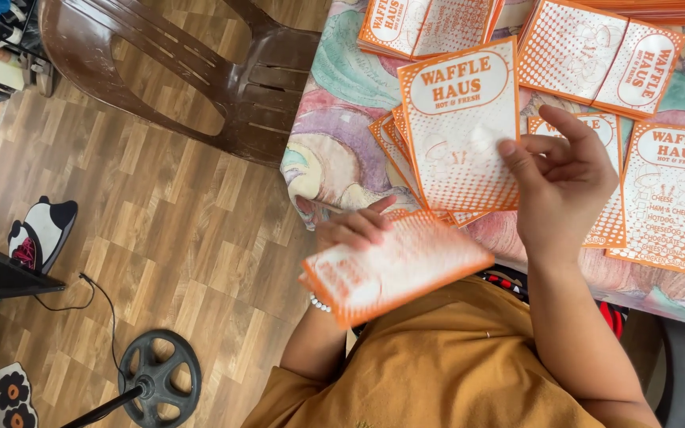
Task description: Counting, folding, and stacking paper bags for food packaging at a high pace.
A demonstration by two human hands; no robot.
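Paper bag (461, 131), orange-and-white, thin and floppy, hangs over the bench (334, 150) pinched at its right edge by our right hand (564, 178), while our left hand (354, 228) fingers seemingly clasp a blurred stack (394, 265).

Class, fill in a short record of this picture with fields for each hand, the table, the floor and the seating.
Left hand: the left hand holds a stack of orange-and-white paper bags above the lap.
Right hand: the right hand pinches a single paper bag, held upright.
Table: more loose bags lie spread on the pastel patterned tablecloth.
Floor: a round black fan base stands on the wood-pattern floor.
Seating: a brown plastic chair stands beside the table.
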